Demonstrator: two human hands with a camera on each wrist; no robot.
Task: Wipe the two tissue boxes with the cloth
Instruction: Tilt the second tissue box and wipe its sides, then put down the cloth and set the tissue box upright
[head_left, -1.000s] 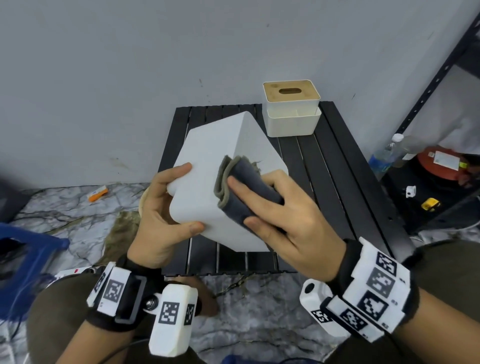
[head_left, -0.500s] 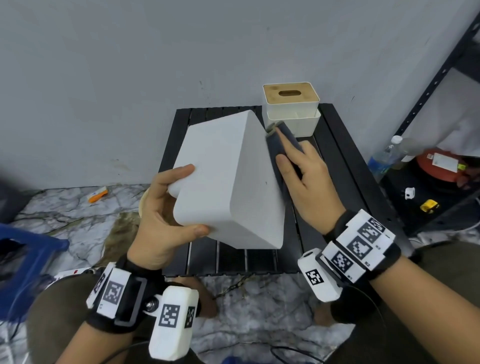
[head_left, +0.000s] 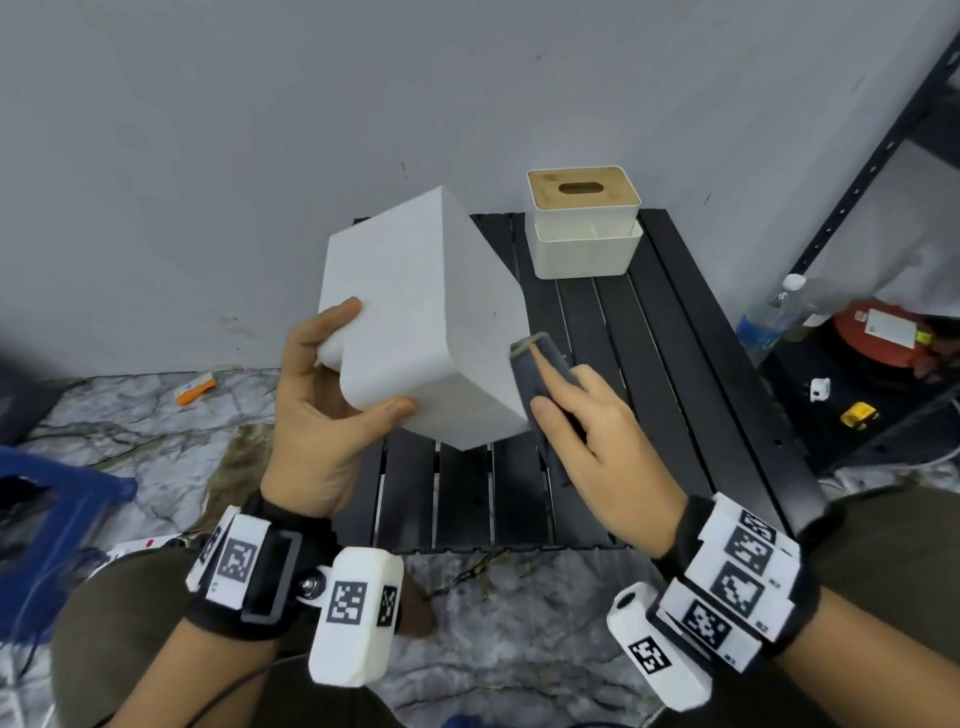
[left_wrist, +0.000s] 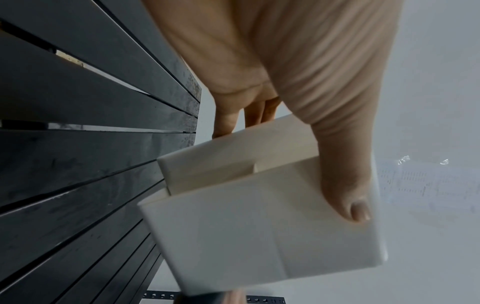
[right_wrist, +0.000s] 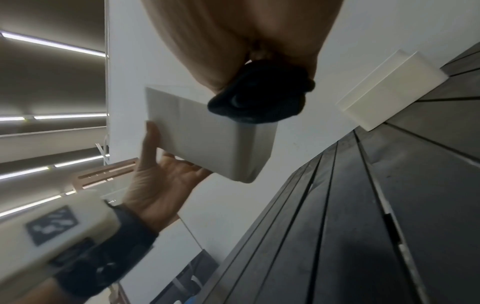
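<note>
My left hand (head_left: 371, 358) grips a plain white tissue box (head_left: 421, 312) and holds it tilted above the black slatted table (head_left: 670, 364). Its thumb lies on the near face, its fingers on the far side. My right hand (head_left: 537, 384) holds a folded dark grey cloth (head_left: 523, 374) against the box's right side, near the lower corner. In the left wrist view the thumb (left_wrist: 345, 185) presses the box (left_wrist: 259, 236). The right wrist view shows the cloth (right_wrist: 259, 102) bunched against the box (right_wrist: 207, 133). A second white tissue box with a wooden lid (head_left: 582, 228) stands at the table's back.
A grey wall rises right behind the table. To the right stands a black metal shelf (head_left: 857, 171) with a water bottle (head_left: 763, 322) and a red item (head_left: 883, 332) at its foot. A blue stool (head_left: 47, 493) stands at the left on the marble-patterned floor.
My right hand took the cloth from the box's front face to its right side, up to the far end and back down to the near corner. My left hand turned the box more upright.
</note>
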